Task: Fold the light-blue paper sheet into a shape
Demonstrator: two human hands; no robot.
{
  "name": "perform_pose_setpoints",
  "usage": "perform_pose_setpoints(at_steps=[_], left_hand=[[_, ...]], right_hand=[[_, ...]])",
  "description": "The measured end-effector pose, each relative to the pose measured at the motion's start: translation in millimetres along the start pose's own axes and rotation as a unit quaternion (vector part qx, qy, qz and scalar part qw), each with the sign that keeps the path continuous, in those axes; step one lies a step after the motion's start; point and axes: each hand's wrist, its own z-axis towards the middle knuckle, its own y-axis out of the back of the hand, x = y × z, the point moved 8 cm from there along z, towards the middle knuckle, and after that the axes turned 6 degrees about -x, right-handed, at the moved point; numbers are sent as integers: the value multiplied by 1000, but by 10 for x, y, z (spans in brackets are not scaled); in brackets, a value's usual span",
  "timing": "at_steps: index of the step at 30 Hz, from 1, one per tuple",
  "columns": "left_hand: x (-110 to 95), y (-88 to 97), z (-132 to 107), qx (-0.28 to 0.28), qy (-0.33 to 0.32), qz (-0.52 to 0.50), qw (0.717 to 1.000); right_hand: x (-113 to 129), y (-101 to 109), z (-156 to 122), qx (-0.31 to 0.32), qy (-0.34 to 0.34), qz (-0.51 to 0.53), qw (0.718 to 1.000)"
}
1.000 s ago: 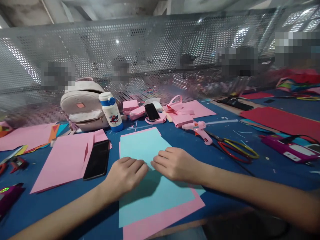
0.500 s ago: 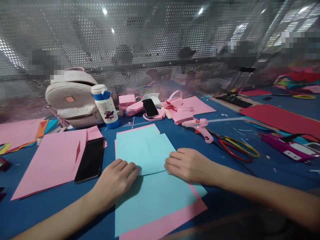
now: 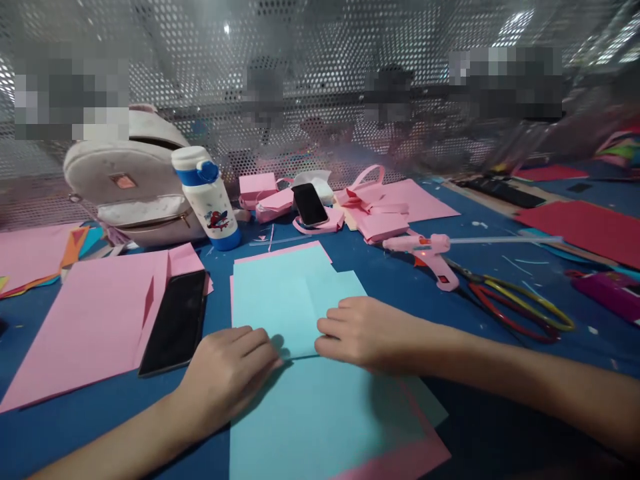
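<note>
A light blue paper sheet (image 3: 300, 420) lies in front of me, its far part folded over toward me as a flap (image 3: 280, 293). My left hand (image 3: 233, 370) is curled at the left end of the flap's near edge, its fingertips on the paper. Curled over the right end of that same edge is my right hand (image 3: 363, 333), thumb hidden beneath. Between the hands the edge shows as a thin dark line. Pink paper (image 3: 420, 460) sticks out from under the blue sheet at the near right and along the far edge.
A black phone (image 3: 175, 323) lies on folded pink paper (image 3: 100, 313) at left. Behind stand a bottle (image 3: 213, 200) and a backpack (image 3: 130, 180). A pink glue gun (image 3: 425, 250) and scissors (image 3: 520, 310) lie at right. Pink paper pieces (image 3: 380, 223) and another phone (image 3: 310, 203) sit farther back.
The view has shifted slightly. My right hand has moved a little left along the flap's edge, closer to my left hand. The flap's near edge sits slightly nearer me.
</note>
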Motion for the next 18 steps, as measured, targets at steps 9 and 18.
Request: perform_pose_setpoints(at_steps=[9, 18], left_hand=[[292, -175, 4, 100, 149, -168, 969], [417, -193, 13, 136, 179, -163, 961]], right_hand=[[-384, -190, -55, 66, -163, 285, 942], [-430, -237, -90, 109, -189, 353, 910]])
